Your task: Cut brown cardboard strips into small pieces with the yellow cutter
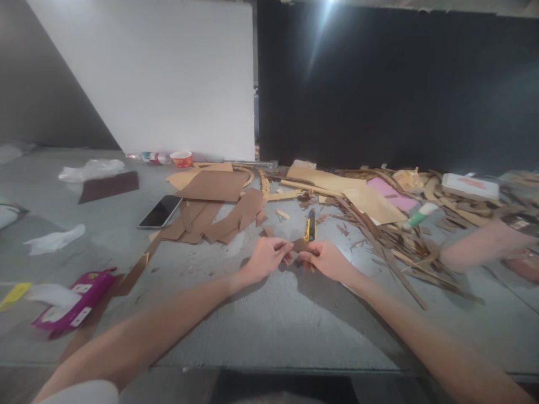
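Note:
A small brown cardboard piece [300, 245] is pinched between both hands above the grey floor. My left hand [266, 257] grips its left end with thumb and fingers. My right hand [325, 259] holds its right end. Just beyond the piece lies a yellow and black utility knife [310, 225], flat on the floor and untouched. Brown cardboard sheets [214, 186] and cut shapes [236, 216] lie further back to the left.
A black phone [160, 211] lies left of the cardboard. A pink box [71, 303] sits near left. Heaped cardboard strips [391, 241], a pink sheet [389, 193], a glue stick [421, 214] and another person's forearm [484, 247] fill the right. A cup [182, 159] stands by the white board.

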`<state>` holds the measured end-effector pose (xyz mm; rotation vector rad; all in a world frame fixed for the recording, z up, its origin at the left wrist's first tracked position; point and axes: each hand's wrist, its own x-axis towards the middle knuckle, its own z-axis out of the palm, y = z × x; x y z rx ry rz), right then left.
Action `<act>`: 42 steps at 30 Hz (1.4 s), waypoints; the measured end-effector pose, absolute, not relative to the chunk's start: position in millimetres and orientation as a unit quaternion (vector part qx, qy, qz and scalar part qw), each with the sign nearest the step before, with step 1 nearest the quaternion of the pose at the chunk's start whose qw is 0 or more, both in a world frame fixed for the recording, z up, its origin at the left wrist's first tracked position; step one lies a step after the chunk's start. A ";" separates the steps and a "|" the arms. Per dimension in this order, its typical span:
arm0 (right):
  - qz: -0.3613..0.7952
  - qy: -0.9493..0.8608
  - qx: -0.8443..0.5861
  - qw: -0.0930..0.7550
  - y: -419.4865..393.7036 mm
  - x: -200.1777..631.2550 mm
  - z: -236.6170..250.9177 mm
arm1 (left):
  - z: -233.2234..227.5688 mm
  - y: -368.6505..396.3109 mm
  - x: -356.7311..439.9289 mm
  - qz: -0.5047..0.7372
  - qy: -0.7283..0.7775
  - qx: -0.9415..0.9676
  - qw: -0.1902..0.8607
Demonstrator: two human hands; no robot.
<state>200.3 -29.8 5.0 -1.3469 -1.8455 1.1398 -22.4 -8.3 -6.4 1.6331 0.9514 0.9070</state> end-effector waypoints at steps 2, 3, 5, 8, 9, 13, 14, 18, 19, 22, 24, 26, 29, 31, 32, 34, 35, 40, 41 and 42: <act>0.425 -0.694 -0.502 0.294 -28.4 201.8 5.1 | -7.6 -7.5 -21.7 0.381 0.399 0.672 0.494; 0.427 -0.692 -0.500 0.298 -28.1 202.1 5.6 | -8.4 -6.8 -21.3 0.385 0.402 0.669 0.492; 0.440 -0.686 -0.495 0.303 -27.8 202.4 7.1 | -10.1 -5.0 -21.1 0.393 0.408 0.660 0.492; 0.463 -0.675 -0.493 0.296 -28.1 203.2 8.5 | -12.0 -3.0 -21.4 0.394 0.415 0.653 0.497; 0.470 -0.671 -0.494 0.291 -28.3 203.5 8.6 | -12.4 -3.0 -21.6 0.393 0.416 0.653 0.497; 0.501 -0.658 -0.486 0.283 -29.1 204.2 9.2 | -12.0 -5.2 -22.0 0.383 0.430 0.668 0.471; 0.511 -0.654 -0.482 0.282 -29.1 204.4 9.9 | -11.7 -5.8 -22.1 0.380 0.434 0.672 0.465; 0.536 -0.622 -0.489 0.294 -27.7 206.7 14.5 | -11.0 -5.5 -23.6 0.358 0.444 0.679 0.463; 0.525 -0.625 -0.492 0.302 -27.2 207.2 15.3 | -11.2 -5.0 -23.9 0.353 0.443 0.681 0.464; 0.443 -0.672 -0.501 0.320 -26.3 206.9 15.0 | -12.7 -3.8 -24.0 0.346 0.438 0.683 0.470; 0.397 -0.695 -0.509 0.317 -26.1 205.3 12.6 | -13.7 -3.7 -23.8 0.339 0.440 0.689 0.466; 0.389 -0.695 -0.524 0.301 -25.9 203.3 9.5 | -13.5 -4.6 -23.8 0.333 0.443 0.719 0.420; 0.387 -0.698 -0.540 0.267 -24.1 200.8 5.1 | -9.4 -9.4 -24.0 0.335 0.426 0.803 0.246; 0.351 -0.722 -0.537 0.258 -21.4 199.7 2.6 | -5.7 -15.9 -23.3 0.307 0.413 0.849 0.116; 0.331 -0.736 -0.532 0.256 -19.8 199.4 1.4 | -4.3 -20.0 -22.5 0.277 0.410 0.866 0.066; 0.310 -0.754 -0.522 0.252 -17.0 199.1 0.0 | -3.7 -29.1 -20.0 0.205 0.393 0.896 0.011; 0.310 -0.756 -0.521 0.247 -16.3 199.2 0.0 | -4.5 -33.7 -18.6 0.177 0.380 0.908 -0.004; 0.236 -0.782 -0.542 0.199 -21.8 201.4 8.5 | -10.9 -49.2 -14.8 0.092 0.328 0.937 -0.082; 0.202 -0.790 -0.547 0.192 -23.6 202.3 10.6 | -10.9 -50.5 -15.0 0.073 0.325 0.938 -0.095; 0.165 -0.794 -0.554 0.188 -24.9 203.4 12.3 | -10.3 -51.4 -15.4 0.057 0.327 0.937 -0.105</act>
